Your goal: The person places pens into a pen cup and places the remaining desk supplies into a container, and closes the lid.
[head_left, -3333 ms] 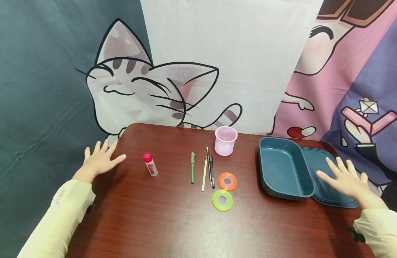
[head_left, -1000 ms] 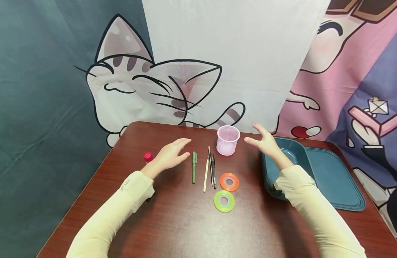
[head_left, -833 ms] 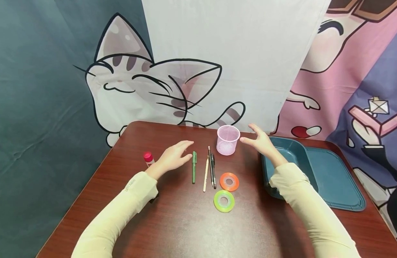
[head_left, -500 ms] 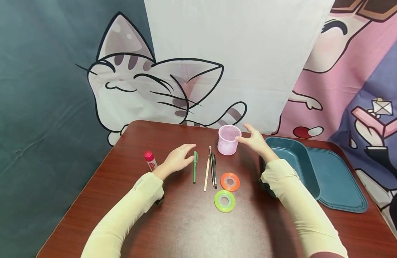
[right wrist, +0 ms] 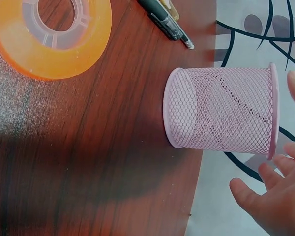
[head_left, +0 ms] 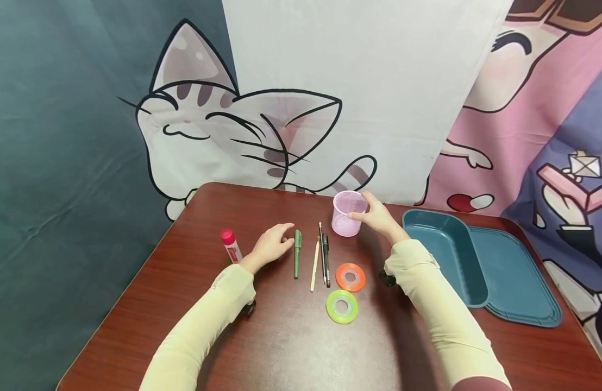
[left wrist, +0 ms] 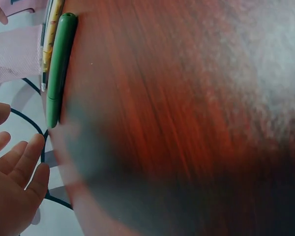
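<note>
1. cup, pink mesh, flared rim; upright on the table near its far edge, within the spread of the right hand.
2. right hand, at the cup's right side; thumb to the near side of the rim, fingers parted from it around the cup; grip not closed, with a gap to the mesh in the right wrist view.
3. pencil, slim and dark, lying lengthwise just left of the cup's near side.
4. black pen, close alongside the pencil.
5. wooden stick, pale, left of the pencil.
6. orange tape roll, flat, nearer the person than the cup.
7. green tape roll, flat, at the orange roll's near side.
8. green pen, capped, left of the stick, cap toward the far edge.
9. left hand, just beside the green pen's capped end; fingers loosely bent, holding nothing.
10. glue stick, red cap, left of the left hand.
11. box, blue, right of the right hand.
12. lid, blue, flat, right of the box; its left edge is hidden.
13. table, reddish-brown wood grain.
14. backdrop, cloth, cartoon cat printed.
</note>
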A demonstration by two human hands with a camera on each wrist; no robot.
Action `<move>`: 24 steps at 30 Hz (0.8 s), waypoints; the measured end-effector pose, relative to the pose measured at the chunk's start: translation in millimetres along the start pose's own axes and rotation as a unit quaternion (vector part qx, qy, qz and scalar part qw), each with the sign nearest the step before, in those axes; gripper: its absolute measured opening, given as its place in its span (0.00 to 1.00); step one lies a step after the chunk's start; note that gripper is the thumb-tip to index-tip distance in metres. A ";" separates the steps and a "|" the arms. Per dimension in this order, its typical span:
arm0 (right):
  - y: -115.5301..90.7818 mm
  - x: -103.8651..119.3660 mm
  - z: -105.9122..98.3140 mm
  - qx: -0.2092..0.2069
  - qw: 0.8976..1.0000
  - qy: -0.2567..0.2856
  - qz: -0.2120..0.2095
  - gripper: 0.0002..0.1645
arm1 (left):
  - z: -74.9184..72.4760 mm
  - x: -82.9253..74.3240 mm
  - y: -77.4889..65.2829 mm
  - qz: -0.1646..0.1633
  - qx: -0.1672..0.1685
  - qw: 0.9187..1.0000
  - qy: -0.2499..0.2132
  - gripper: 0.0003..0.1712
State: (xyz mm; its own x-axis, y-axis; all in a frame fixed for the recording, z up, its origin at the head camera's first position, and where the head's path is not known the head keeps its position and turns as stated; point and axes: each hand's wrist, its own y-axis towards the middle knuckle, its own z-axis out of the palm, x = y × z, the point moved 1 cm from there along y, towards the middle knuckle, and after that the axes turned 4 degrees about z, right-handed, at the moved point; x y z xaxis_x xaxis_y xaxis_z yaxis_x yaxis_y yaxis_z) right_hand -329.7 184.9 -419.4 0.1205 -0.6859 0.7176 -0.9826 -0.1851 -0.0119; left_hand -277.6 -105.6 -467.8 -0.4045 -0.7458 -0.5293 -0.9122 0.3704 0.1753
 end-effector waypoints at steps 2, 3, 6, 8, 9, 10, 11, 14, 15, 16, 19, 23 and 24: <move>1.3 -1.1 1.6 0.003 1.000 -0.004 0.004 0.48 | 3.0 1.3 0.9 -0.007 -0.001 1.000 -0.005 0.26; 1.8 -1.3 2.2 0.004 1.000 -0.003 0.008 0.48 | 4.3 1.7 1.4 -0.011 -0.001 1.000 -0.008 0.26; 2.8 -2.1 3.0 0.005 1.000 0.001 0.013 0.48 | 7.5 2.5 3.3 -0.018 -0.002 1.000 -0.018 0.26; 3.3 -2.6 3.3 0.003 1.000 0.006 0.017 0.48 | 9.2 2.5 4.6 -0.022 -0.001 1.000 -0.020 0.26; 3.6 -2.7 3.3 0.002 1.000 0.009 0.018 0.48 | 10.0 2.4 5.1 -0.023 0.000 1.000 -0.020 0.26; 3.8 -2.7 3.2 0.000 1.000 0.013 0.018 0.47 | 10.9 2.1 5.7 -0.023 0.000 0.999 -0.022 0.26; 4.0 -3.0 3.1 -0.003 1.000 0.018 0.018 0.47 | 11.5 1.7 6.2 -0.024 0.000 0.999 -0.023 0.26; 4.2 -3.3 2.6 -0.006 1.000 0.026 0.015 0.46 | 13.7 0.6 7.4 -0.026 0.000 0.999 -0.021 0.25; 4.3 -3.5 2.4 -0.008 0.999 0.028 0.014 0.46 | 14.4 0.3 7.8 -0.026 0.000 0.999 -0.022 0.25; 4.3 -3.6 2.3 -0.009 1.000 0.027 0.012 0.46 | 15.1 0.1 8.3 -0.027 0.001 0.999 -0.022 0.25; 4.0 -3.8 1.8 -0.012 1.000 0.023 0.006 0.45 | 17.4 -0.2 10.1 -0.026 -0.001 0.999 -0.020 0.25; 2.9 -2.6 0.8 -0.017 1.000 0.011 0.000 0.43 | 19.5 0.2 12.7 -0.038 -0.009 0.999 -0.018 0.25; 2.8 -2.3 0.4 -0.018 1.000 0.007 0.000 0.43 | 19.9 0.6 13.3 -0.044 -0.010 0.999 -0.019 0.24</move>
State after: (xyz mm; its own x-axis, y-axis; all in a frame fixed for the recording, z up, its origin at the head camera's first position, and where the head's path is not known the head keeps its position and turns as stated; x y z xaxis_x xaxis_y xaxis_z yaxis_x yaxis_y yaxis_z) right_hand -332.6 185.7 -421.4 0.1179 -0.6767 0.7267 -0.9871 -0.1595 0.0116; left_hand -288.7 -90.1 -482.3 -0.3205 -0.7527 -0.5750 -0.9453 0.2936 0.1425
